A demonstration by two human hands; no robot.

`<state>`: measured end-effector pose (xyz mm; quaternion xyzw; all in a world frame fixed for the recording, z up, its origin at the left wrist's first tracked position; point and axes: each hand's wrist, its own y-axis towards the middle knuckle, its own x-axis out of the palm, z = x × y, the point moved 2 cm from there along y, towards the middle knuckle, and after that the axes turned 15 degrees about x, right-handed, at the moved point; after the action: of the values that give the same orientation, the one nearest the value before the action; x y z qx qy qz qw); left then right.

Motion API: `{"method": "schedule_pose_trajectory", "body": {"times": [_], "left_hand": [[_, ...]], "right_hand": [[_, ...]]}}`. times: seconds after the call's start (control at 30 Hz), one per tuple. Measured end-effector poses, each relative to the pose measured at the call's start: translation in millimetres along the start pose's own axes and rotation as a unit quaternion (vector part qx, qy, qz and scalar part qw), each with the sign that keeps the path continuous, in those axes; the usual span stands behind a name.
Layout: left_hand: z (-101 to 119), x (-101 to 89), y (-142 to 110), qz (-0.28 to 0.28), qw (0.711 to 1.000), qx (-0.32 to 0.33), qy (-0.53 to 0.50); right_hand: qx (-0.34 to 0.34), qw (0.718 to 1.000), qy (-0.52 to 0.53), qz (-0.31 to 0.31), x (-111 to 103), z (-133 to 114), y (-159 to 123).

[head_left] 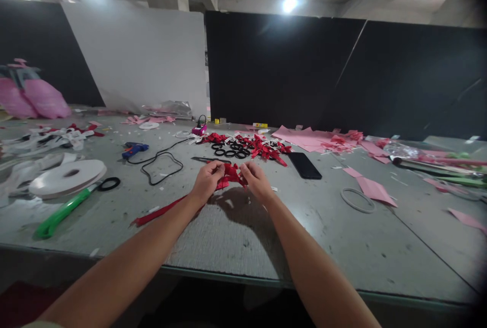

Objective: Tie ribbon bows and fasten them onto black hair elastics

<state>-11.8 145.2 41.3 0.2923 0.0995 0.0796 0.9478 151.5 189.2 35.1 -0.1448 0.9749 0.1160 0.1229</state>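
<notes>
Both of my hands hold a piece of red ribbon (231,174) just above the table, near its middle. My left hand (208,182) pinches its left part between thumb and fingers. At the other end, my right hand (257,181) is closed on the ribbon in the same way. A longer red strip (160,212) lies flat under my left forearm. Right behind my hands are black rings (230,153) and a heap of red ribbon bows (266,146). Scissors (210,159), partly hidden by my left hand, lie beside them.
On the left are a blue glue gun (135,150) with a black cord, a white ribbon roll (68,178), a green-handled tool (66,212) and a black ring (108,184). To the right lie a phone (304,165), a grey ring (357,200) and pink paper (375,191).
</notes>
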Motion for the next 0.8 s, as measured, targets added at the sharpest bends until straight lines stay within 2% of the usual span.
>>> {"method": "schedule_pose_trajectory", "body": {"times": [0.23,0.47,0.67,0.8], "left_hand": [[-6.1,3.2,-1.2,-0.016,1.000,0.008,-0.021],[-10.7,2.2,-0.3,0.035,0.999,0.005,-0.019],[-4.6,5.6,-2.5,0.007,0.998,-0.016,-0.065],[-1.8,6.4,-3.7,0.013,0.996,-0.035,-0.085]], "right_hand": [[0.038,0.995,0.077,-0.049,6.2,4.3,3.1],[0.040,0.995,0.089,-0.030,5.0,7.0,5.1],[0.046,0.995,0.084,-0.025,3.7,6.2,4.3],[0.050,0.995,0.078,-0.030,3.8,3.0,2.2]]}}
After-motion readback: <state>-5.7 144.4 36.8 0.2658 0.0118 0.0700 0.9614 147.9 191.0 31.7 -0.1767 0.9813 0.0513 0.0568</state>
